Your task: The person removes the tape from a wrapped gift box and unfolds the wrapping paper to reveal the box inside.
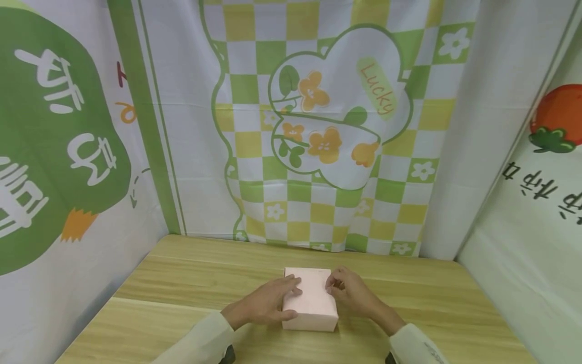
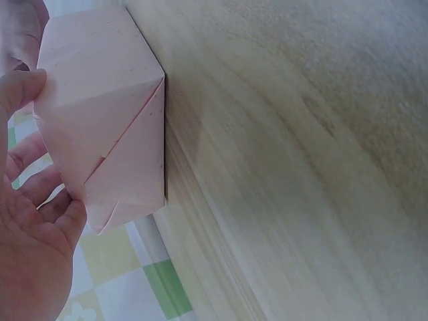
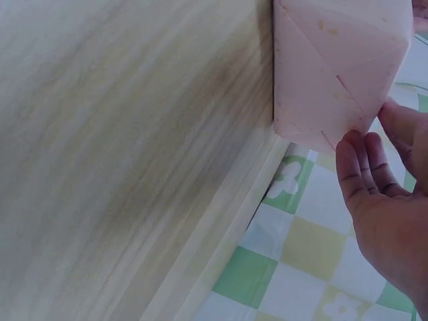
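One left hand (image 1: 267, 302), fingers spread, touches the pale-pink, paper-wrapped rectangular box (image 1: 312, 298) between the wood-grain worktop's (image 1: 191, 273) side edges; light pressure should spare the folds (image 2: 124, 130). The right hand (image 1: 352, 293) curls at the box's right edge; whether pinching, I cannot tell.

And here's the bare left hand (image 1: 268, 302), fingers spread, thumb stretched well clear of them! Opposite, the bare right hand (image 1: 351, 293): fingers bent, thumb close to the fingertips. Both pale-sleeved forearms (image 1: 200, 337) angle inward, hands apart.
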A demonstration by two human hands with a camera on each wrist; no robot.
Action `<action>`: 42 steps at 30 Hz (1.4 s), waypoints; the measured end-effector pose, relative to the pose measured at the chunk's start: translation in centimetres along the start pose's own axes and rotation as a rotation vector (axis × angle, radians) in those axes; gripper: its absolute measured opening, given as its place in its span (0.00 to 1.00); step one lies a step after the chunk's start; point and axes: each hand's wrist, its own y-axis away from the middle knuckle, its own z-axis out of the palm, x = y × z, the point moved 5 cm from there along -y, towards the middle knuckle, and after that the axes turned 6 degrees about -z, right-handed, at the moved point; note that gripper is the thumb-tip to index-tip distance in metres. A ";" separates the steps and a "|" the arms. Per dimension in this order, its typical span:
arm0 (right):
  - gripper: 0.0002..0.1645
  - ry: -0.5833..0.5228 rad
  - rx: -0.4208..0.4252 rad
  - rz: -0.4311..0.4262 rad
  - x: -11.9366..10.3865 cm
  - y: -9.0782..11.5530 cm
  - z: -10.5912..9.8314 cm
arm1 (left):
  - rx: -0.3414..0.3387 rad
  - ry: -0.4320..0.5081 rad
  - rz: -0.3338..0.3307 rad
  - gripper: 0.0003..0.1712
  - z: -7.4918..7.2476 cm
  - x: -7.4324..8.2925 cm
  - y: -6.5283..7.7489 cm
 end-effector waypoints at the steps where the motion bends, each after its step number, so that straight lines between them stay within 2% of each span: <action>1: 0.03 0.011 0.000 0.000 0.0 0.0 0.0 | 0.001 0.001 0.000 0.40 0.0 0.0 0.0; 6: 0.07 0.049 -0.027 0.011 0.2 -0.1 0.1 | 0.002 0.001 0.002 0.40 0.0 0.0 0.1; 13: 0.03 -0.111 -0.028 -0.013 0.6 0.6 0.2 | 0.007 0.006 -0.003 0.40 0.1 0.0 0.2; 16: 0.04 -0.107 -0.015 0.005 0.5 0.5 0.2 | 0.010 0.004 -0.007 0.40 0.1 0.0 0.2; 20: 0.06 -0.088 -0.014 -0.012 0.5 0.5 0.2 | 0.014 -0.001 -0.012 0.39 0.2 0.0 0.2; 22: 0.05 -0.124 -0.025 -0.011 0.6 0.6 0.2 | 0.015 -0.006 -0.013 0.39 0.2 0.0 0.2; 27: 0.12 -0.250 -0.047 0.036 1.2 1.1 0.2 | 0.019 -0.025 -0.006 0.40 0.4 -0.2 0.1; 35: 0.09 -0.250 -0.065 0.027 1.6 1.0 0.4 | 0.012 -0.013 -0.014 0.40 0.4 -0.2 0.2; 42: 0.15 -0.345 -0.078 0.110 2.2 1.3 0.6 | 0.007 0.006 -0.013 0.40 0.4 -0.2 0.2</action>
